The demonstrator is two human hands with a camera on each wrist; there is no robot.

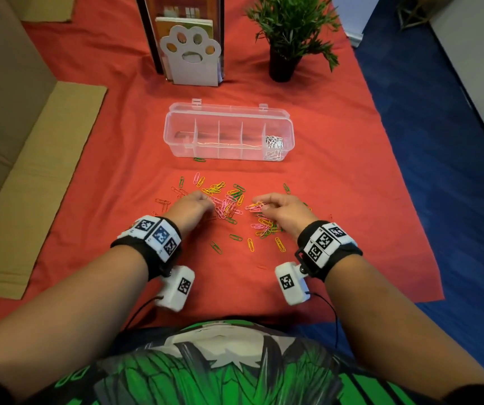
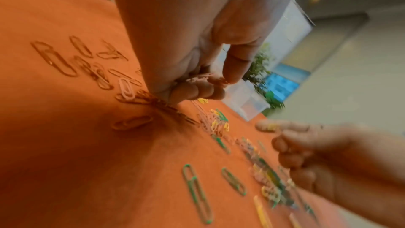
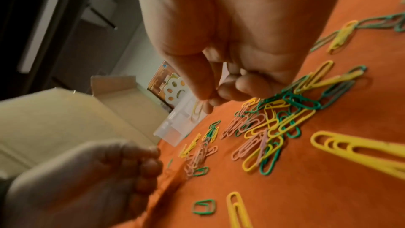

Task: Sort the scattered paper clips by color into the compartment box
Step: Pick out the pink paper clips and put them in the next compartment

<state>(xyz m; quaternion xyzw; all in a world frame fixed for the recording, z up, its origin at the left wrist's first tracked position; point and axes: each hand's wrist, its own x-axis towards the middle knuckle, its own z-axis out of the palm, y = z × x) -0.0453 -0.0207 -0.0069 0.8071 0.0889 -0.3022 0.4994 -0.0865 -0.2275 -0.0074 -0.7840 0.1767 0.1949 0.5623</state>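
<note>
Bare forearms, black wristband [image 1: 150, 247] on left wrist and black wristband [image 1: 330, 247] on right wrist, each carrying white square-coded marker tiles, white camera module [image 1: 176, 287] under each wrist, thin black cables, green-and-black printed shirt [image 1: 220, 369].

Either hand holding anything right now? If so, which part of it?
Left hand holds a bunch of pink clips, curled fingers against the palm. Right hand pinches a yellow clip by one end, between thumb and fingertips.
</note>
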